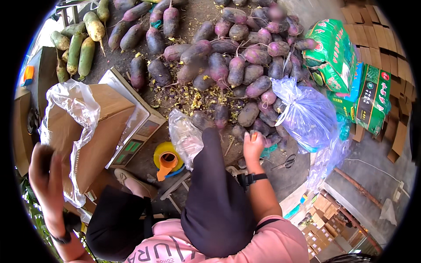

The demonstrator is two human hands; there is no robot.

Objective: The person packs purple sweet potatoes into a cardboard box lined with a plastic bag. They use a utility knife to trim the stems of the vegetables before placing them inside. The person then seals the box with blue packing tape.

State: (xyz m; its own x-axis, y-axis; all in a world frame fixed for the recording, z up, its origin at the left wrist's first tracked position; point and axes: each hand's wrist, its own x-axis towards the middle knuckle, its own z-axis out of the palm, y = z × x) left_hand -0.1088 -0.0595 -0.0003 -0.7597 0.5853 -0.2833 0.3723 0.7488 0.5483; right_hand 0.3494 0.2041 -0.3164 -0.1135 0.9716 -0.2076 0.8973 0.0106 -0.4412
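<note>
Many radishes [236, 70] seem my present work: left grip [47, 188] looks open beside the box [110, 115], right grip [254, 148] closed around an orange thing [254, 136]; lifting one would likely need it freed.

See green radishes [85, 55] bunched at upper left. Note small orange item [27, 75] at far left, exact kind unclear. Got green packages [329, 61] stacked at right, just beside rows of brown cardboard [383, 48]. Find dark scissors [289, 162] on grey floor [280, 180], brown pole [359, 188] slanting farther right, small cartons [322, 228] at lower right. Also log yellow container [158, 152], round, near middle, with orange piece [165, 168] on it.
</note>
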